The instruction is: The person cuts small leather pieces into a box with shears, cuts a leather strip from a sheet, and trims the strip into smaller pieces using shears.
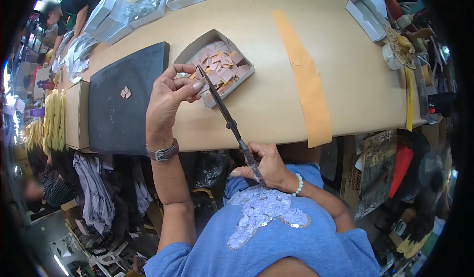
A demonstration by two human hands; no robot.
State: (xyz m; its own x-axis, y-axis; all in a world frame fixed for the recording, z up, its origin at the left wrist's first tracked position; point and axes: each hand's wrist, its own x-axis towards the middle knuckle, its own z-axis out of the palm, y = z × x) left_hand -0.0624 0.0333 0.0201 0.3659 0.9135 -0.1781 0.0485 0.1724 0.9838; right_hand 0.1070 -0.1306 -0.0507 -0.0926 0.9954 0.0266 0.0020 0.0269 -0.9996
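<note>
My right hand (271,166), at the table's front edge, grips the wrapped handles of long dark scissors (230,124). Their blades reach up and left to the fingertips of my left hand (173,91). Those fingers are pinched together beside the blade tips; whatever small thing lies between them is too hidden to name. Just behind the blades stands an open cardboard box (234,91) full of small pinkish-tan pieces (215,62), some with orange showing. Left of my left hand, a few similar small pieces (126,92) lie on a black board (133,114).
An orange strip (308,86) lies across the table (266,79) to the right. White boxes (145,15) line the back left, and another white box (366,17) sits back right near a cluttered white cup (392,57). Another person (79,10) is at far left.
</note>
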